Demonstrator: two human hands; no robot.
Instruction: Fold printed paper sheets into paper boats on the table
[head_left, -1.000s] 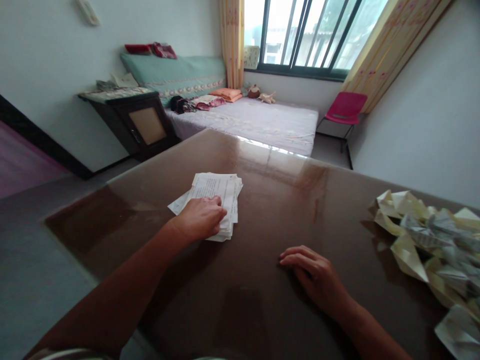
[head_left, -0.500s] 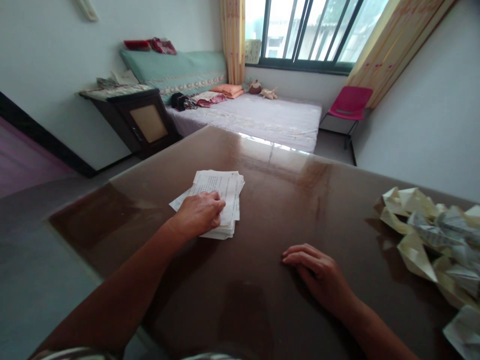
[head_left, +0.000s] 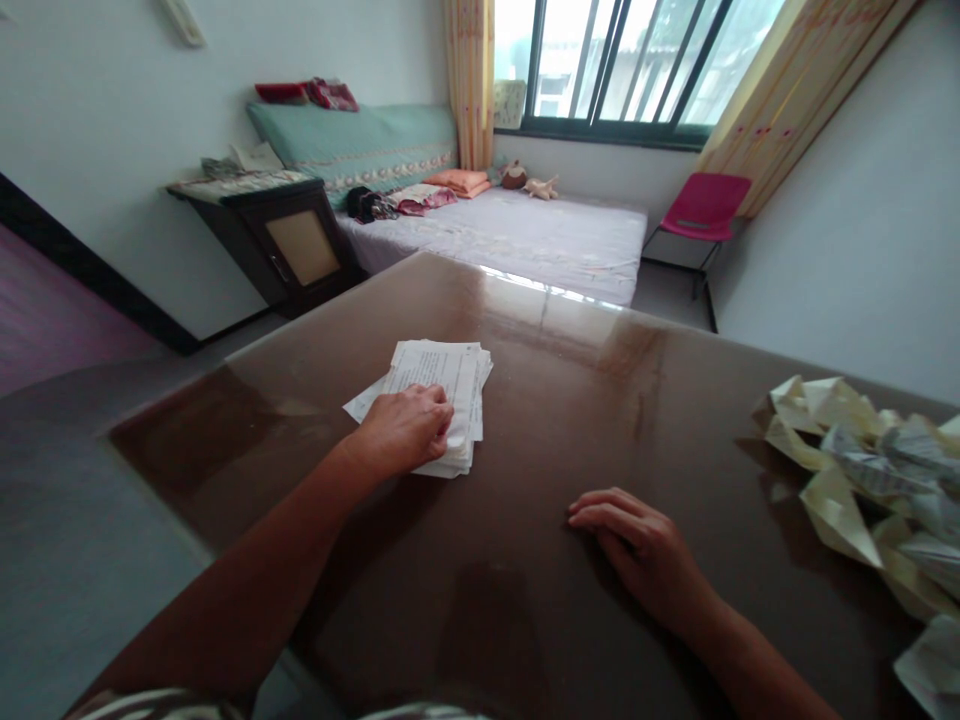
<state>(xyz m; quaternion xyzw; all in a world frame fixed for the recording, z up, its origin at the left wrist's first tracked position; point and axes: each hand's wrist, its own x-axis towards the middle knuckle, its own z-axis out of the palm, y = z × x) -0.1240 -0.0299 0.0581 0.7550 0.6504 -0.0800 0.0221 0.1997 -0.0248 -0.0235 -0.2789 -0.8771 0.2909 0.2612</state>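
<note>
A loose stack of printed paper sheets (head_left: 442, 365) lies on the glossy brown table (head_left: 540, 420), some sheets sticking out askew. On top of it rests my left hand (head_left: 414, 425), its fingers curled in and closed. The fingertips are turned under, so whether they pinch a sheet cannot be seen. My right hand (head_left: 634, 535) lies on the tabletop, apart from the stack, open with fingers loosely stretched and nothing in it. Off to the right sits a pile of folded paper pieces (head_left: 840, 510), yellowish and whitish, cut by the view's edge.
Beyond the table's far edge stands a bed (head_left: 525, 235) with clothes, orange folded cloth and soft toys. A dark cabinet (head_left: 300, 245) is at the far left. A pink chair (head_left: 709, 205) stands by the right wall, under the curtain (head_left: 795, 85).
Everything has shifted very slightly to the right with the camera. Both hands keep almost the same place, the left on the stack and the right on the table.
</note>
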